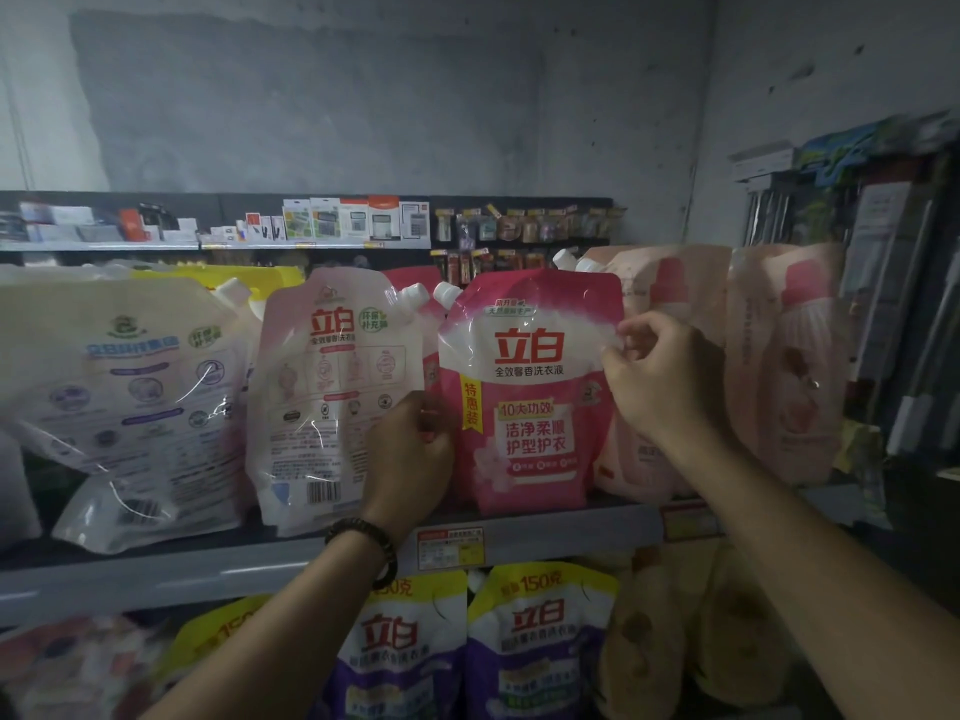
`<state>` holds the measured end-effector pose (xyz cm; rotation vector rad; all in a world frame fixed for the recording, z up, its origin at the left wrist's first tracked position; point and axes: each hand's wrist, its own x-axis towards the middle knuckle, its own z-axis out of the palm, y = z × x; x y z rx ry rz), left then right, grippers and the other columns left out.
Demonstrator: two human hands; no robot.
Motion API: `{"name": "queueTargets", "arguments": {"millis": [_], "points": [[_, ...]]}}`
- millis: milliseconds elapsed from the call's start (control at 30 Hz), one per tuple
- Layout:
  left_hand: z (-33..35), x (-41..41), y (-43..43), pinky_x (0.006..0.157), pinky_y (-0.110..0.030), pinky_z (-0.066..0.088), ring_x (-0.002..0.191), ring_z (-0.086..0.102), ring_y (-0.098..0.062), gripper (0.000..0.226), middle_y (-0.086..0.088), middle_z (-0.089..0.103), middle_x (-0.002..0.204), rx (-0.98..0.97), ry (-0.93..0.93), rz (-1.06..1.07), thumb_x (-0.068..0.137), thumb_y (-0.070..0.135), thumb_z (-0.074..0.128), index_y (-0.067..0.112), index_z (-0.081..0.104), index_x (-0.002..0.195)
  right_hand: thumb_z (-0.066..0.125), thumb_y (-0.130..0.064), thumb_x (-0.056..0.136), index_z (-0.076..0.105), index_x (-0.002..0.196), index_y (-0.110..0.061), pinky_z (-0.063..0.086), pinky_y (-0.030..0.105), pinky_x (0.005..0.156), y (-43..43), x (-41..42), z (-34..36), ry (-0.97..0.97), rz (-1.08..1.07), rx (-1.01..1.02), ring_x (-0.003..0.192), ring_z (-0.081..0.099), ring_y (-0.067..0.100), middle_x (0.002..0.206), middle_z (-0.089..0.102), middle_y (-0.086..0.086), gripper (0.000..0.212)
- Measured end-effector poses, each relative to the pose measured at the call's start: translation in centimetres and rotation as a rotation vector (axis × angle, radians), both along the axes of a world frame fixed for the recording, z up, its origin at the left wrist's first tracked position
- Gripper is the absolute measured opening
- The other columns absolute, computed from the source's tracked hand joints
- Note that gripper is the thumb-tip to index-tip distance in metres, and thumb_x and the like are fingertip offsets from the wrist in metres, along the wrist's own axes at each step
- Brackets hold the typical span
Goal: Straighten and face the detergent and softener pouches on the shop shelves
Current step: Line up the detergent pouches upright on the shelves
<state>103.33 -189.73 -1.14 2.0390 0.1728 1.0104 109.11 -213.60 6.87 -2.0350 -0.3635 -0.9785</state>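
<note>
Pink detergent pouch (530, 387) stands upright on the upper shelf (208, 574), its printed front facing outward and its white cap at the top left corner. The left hand (410, 449) grips the pouch's left edge at about mid-height, fingers curled round that edge. The right hand (660, 376) pinches the right edge nearer the top, fingertips bent in against the film. The pouch's base rests on the shelf just above a price tag (451, 548) fixed to the shelf's front rail. A dark beaded bracelet (369, 543) sits on the left wrist.

Just beside it on the left stands a pale pink pouch (332, 397) turned back to front, its barcode showing low down; the left hand overlaps its right edge. Further left a white pouch (135, 397) leans, also showing its back. To the right, peach softener pouches (779, 366) stand upright, partly behind the right hand.

On the shelf below, two purple pouches (535, 641) with yellow tops stand side by side. Behind the upper row, a far shelf (311, 226) carries small boxed goods against a grey wall (363, 96).
</note>
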Motion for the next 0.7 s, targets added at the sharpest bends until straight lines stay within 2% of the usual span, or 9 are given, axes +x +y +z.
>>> {"name": "queueTargets", "arguments": {"millis": [67, 133, 267, 433, 567, 633, 700], "points": [[0.1, -0.2, 0.0, 0.071, -0.047, 0.066, 0.081, 0.075, -0.016, 0.014, 0.009, 0.075, 0.094, 0.013, 0.011, -0.006, 0.099, 0.016, 0.065, 0.029, 0.067, 0.103, 0.076, -0.023, 0.091, 0.073, 0.116, -0.014, 0.044, 0.017, 0.071, 0.3, -0.2, -0.3, -0.004, 0.004, 0.014, 0.091, 0.067, 0.016, 0.1, 0.072, 0.0, 0.027], [0.3, -0.5, -0.1, 0.074, -0.048, 0.067, 0.083, 0.075, -0.017, 0.014, 0.008, 0.075, 0.094, -0.004, 0.035, -0.033, 0.1, 0.017, 0.065, 0.031, 0.066, 0.103, 0.076, -0.025, 0.091, 0.072, 0.114, -0.015, 0.045, 0.022, 0.076, 0.6, -0.5, -0.5, 0.005, 0.01, 0.032, 0.094, 0.066, 0.018, 0.101, 0.071, -0.001, 0.025], [0.6, -1.3, 0.3, 0.077, -0.046, 0.067, 0.084, 0.076, -0.015, 0.018, 0.008, 0.075, 0.094, -0.027, 0.061, -0.034, 0.1, 0.019, 0.065, 0.036, 0.062, 0.104, 0.074, -0.023, 0.096, 0.07, 0.108, -0.018, 0.038, 0.007, 0.062, 1.3, -1.4, -1.2, 0.064, 0.09, 0.036, 0.078, 0.059, -0.005, 0.091, 0.067, -0.012, 0.013], [1.4, -3.4, 0.8, 0.068, -0.038, 0.066, 0.081, 0.075, -0.009, 0.006, 0.01, 0.075, 0.093, -0.033, -0.018, -0.01, 0.101, 0.031, 0.068, 0.03, 0.069, 0.107, 0.073, -0.022, 0.097, 0.07, 0.101, -0.022, 0.05, 0.013, 0.062, 3.4, -2.7, -2.3, 0.104, 0.25, 0.046, 0.076, 0.067, 0.0, 0.086, 0.07, -0.012, 0.005], [1.9, -5.1, 2.4, 0.062, -0.029, 0.064, 0.075, 0.075, -0.008, 0.009, 0.01, 0.075, 0.093, -0.001, -0.061, 0.055, 0.099, 0.021, 0.071, 0.029, 0.07, 0.103, 0.075, -0.023, 0.097, 0.071, 0.098, -0.024, 0.048, 0.006, 0.058, 5.5, -4.0, -3.0, 0.123, 0.338, 0.033, 0.073, 0.067, -0.003, 0.083, 0.071, -0.012, 0.004], [2.2, -6.3, 3.1, 0.064, -0.019, 0.056, 0.074, 0.072, -0.001, 0.013, 0.017, 0.074, 0.088, 0.116, -0.117, 0.131, 0.094, 0.014, 0.073, 0.027, 0.071, 0.096, 0.075, -0.023, 0.095, 0.072, 0.095, -0.024, 0.049, 0.008, 0.061, 6.7, -4.5, -3.3, 0.15, 0.389, 0.031, 0.076, 0.068, -0.002, 0.083, 0.072, -0.012, 0.004], [2.4, -7.6, 3.7, 0.064, -0.018, 0.052, 0.074, 0.07, -0.001, 0.017, 0.016, 0.074, 0.087, 0.205, -0.196, 0.159, 0.091, 0.008, 0.074, 0.024, 0.07, 0.092, 0.076, -0.022, 0.095, 0.072, 0.094, -0.026, 0.054, 0.015, 0.07, 7.9, -4.8, -3.5, 0.183, 0.446, 0.043, 0.079, 0.07, 0.0, 0.083, 0.073, -0.012, 0.006]]}}
